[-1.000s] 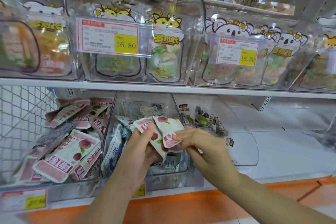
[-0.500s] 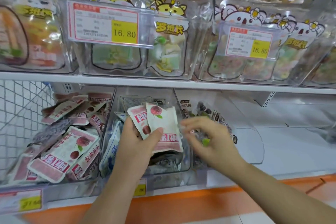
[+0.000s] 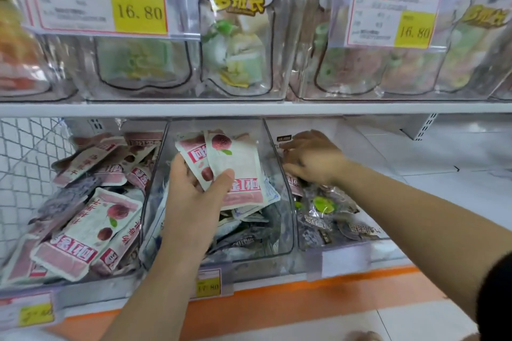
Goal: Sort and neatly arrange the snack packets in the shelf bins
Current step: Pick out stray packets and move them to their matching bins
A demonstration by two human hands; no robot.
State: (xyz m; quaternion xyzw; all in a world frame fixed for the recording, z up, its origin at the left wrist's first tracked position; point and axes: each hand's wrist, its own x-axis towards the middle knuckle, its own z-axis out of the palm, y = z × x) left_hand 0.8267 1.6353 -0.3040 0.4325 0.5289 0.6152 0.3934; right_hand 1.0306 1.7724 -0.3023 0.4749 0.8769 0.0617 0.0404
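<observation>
Rightward into the right bin (image 3: 360,252) goes my right hand (image 3: 313,160), grip indeterminate; my left hand (image 3: 194,202) keeps the pink packets (image 3: 241,171) clamped, collecting strays.

White lower shelf (image 3: 448,191) bearing three clear bins (image 3: 285,232) side by side. Upper shelf (image 3: 249,109) lined with clear tubs (image 3: 279,63).

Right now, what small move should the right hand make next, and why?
Probably the right hand should pinch the stray pink packet at its fingertips and lift it out: it lies among dark packets in the right bin, while the left hand holds matching pink packets.
</observation>
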